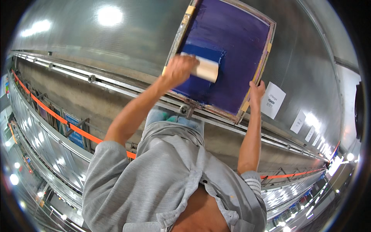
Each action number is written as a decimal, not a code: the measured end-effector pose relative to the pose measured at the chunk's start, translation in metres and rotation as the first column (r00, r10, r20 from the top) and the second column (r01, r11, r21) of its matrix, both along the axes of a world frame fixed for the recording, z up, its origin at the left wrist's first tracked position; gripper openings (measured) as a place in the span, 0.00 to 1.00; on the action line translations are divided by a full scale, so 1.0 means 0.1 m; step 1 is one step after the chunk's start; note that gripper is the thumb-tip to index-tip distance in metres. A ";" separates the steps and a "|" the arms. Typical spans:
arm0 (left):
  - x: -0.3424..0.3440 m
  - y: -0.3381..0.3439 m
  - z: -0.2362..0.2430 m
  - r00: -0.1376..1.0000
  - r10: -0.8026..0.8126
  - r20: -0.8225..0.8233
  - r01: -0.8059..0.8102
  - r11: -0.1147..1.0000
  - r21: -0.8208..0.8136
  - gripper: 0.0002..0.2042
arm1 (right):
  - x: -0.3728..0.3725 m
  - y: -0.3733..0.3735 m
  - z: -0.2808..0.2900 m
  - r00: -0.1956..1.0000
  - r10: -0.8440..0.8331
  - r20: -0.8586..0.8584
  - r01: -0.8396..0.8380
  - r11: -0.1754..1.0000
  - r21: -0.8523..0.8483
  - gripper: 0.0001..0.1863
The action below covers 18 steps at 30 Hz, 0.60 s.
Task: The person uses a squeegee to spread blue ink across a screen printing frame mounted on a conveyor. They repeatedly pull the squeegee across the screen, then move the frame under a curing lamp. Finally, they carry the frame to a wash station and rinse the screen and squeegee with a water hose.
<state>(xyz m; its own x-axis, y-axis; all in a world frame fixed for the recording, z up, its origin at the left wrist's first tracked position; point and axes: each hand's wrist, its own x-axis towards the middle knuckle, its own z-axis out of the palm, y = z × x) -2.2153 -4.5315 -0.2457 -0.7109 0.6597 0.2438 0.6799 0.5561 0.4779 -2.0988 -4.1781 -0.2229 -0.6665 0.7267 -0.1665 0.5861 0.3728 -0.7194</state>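
Orange strip (pixel 69 124) slants down through nine o'clock, blue panel (pixel 76 140) partly behind it. Second orange stretch (pixel 288 175) at four o'clock. Bright lamp (pixel 14 179) near eight; black object (pixel 359 112) by the rim, three o'clock.

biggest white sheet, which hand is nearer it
Right: the right hand holds the frame, just left of the sheet; the left hand is farther left, on the pale squeegee.

pale block-shaped squeegee (pixel 208 71) slanted across purple-inked screen (pixel 241 58); frame (pixel 259 66) worn, yellow-taped, askew on grey tabletop (pixel 127 38); brighter blue ink (pixel 205 50) beyond squeegee; blade edge hard to make out.
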 end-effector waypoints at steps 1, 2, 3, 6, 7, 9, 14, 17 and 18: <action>0.31 -0.14 -0.06 0.996 -0.063 0.066 0.065 0.998 -0.022 0.19 | -0.04 0.05 0.12 0.998 0.052 0.035 -0.044 0.977 -0.208 0.19; 0.63 -0.27 -0.02 0.999 -0.029 -0.024 0.028 0.998 -0.056 0.21 | -0.05 0.08 0.20 0.999 0.040 0.023 -0.033 0.969 -0.246 0.19; 0.86 -0.40 -0.04 0.999 -0.026 -0.027 0.024 0.998 -0.053 0.21 | -0.10 0.08 0.24 0.999 0.049 0.003 -0.046 0.957 -0.285 0.19; 1.11 -0.74 0.20 0.979 -0.064 0.193 0.018 0.973 0.230 0.28 | -0.10 0.00 0.52 0.996 0.083 -0.038 -0.091 0.954 -0.285 0.16; 1.18 -0.75 0.12 0.958 -0.059 0.282 -0.019 0.964 0.266 0.31 | 0.03 0.11 0.40 0.994 0.015 -0.112 -0.044 0.964 -0.262 0.19; 1.12 -0.96 0.28 0.920 -0.043 0.389 -0.141 0.890 0.433 0.37 | 0.25 -0.56 0.91 0.973 -0.039 -0.228 -0.082 0.863 -0.498 0.28; 0.46 -2.51 1.39 0.662 -0.241 0.710 -0.512 0.547 0.662 0.39 | -0.24 -2.21 1.02 0.937 0.007 -0.350 -0.199 0.834 -0.515 0.30; 0.33 -3.70 1.33 0.745 -0.132 0.654 -0.570 0.385 0.726 0.41 | -0.75 -3.69 1.23 0.928 0.075 -0.365 -0.272 0.807 -0.524 0.31; 0.27 -4.17 1.39 0.695 -0.200 0.691 -0.607 0.352 0.712 0.41 | -0.95 -4.14 1.30 0.923 0.107 -0.370 -0.304 0.792 -0.530 0.31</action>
<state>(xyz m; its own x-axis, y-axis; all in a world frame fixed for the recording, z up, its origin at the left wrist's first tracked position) -2.1888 -4.9480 -0.1066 -0.9884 0.1518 0.0088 -0.0497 -0.3772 0.9248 -2.1938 -4.5925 -0.0926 -0.8753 0.4041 -0.2655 0.2575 -0.0753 -0.9633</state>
